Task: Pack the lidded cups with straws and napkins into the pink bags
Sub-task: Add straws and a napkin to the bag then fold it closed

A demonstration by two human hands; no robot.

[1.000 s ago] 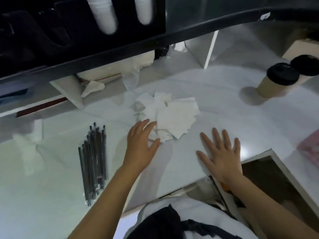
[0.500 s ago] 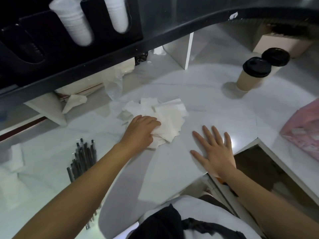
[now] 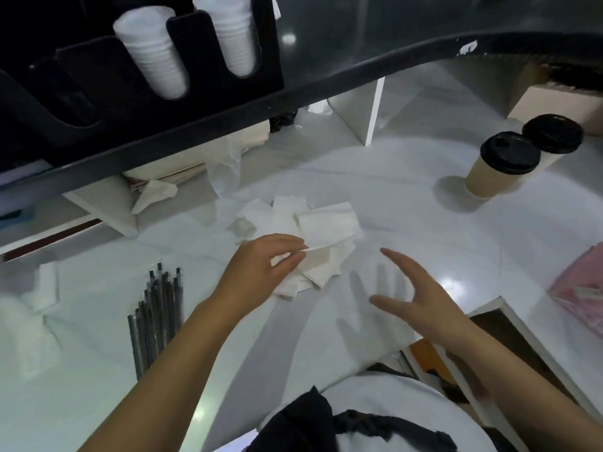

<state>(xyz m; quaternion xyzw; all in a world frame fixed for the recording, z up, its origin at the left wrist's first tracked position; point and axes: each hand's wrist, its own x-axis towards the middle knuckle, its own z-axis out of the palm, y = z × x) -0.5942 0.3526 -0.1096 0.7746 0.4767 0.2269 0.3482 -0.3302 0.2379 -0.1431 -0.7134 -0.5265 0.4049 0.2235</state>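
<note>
On the napkins (image 3: pixel 321 228), left hand (image 3: pixel 261 269) pinches one; right hand (image 3: pixel 424 295) hovers, fingers spread, empty.

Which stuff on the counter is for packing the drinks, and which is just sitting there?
For the job:
brown paper cups with black lids
white paper napkins
wrapped dark straws
pink plastic bags

Just lying about:
stacked white cups in the black holder
clear crumpled plastic wrapper

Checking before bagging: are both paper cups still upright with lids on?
Yes. Both cups, near and far, stand upright on the counter, black lids seated.
</note>
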